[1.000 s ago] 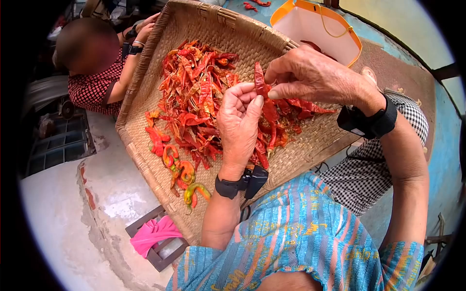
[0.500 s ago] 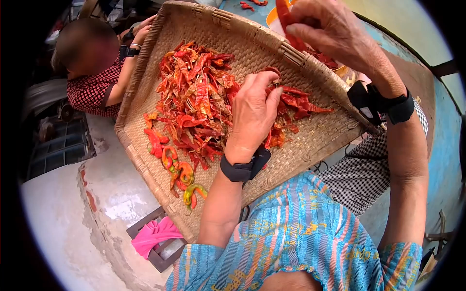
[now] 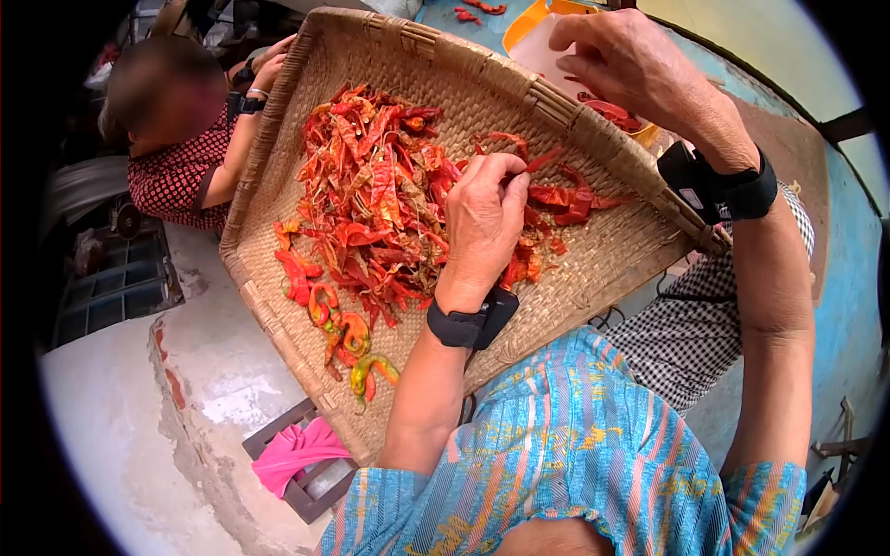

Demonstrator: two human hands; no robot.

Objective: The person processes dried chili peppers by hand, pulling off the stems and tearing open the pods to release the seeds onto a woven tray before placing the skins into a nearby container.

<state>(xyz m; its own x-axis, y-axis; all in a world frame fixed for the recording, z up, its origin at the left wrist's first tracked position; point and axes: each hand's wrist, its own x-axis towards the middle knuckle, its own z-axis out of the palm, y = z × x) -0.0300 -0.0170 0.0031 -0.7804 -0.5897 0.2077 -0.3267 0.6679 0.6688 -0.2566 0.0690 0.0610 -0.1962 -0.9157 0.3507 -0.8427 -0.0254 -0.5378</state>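
A woven basket tray (image 3: 640, 264) holds a heap of dried red chillies (image 3: 371, 185). At the heap's right edge is my left hand (image 3: 487, 213), its thumb and fingers pinched on a red chilli (image 3: 545, 159). Fresher orange and green chillies (image 3: 355, 335) lie along the tray's lower left. My right hand (image 3: 630, 69) hangs over an orange-rimmed container (image 3: 530, 42) beyond the tray's upper right rim. Its fingers are curled but apart, and nothing shows between them. Red pieces (image 3: 614, 115) lie in that container.
Another person in a patterned red top (image 3: 190, 157) has hands at the tray's left rim. A pink cloth (image 3: 297, 454) lies over a dark frame below the tray. A checkered cloth (image 3: 686, 343) is at the right. Red bits (image 3: 482, 7) lie beyond the tray.
The long red chilli that my right hand held is gone from its fingers, and that hand has opened over the container. My left hand has shifted slightly and now pinches a red chilli.
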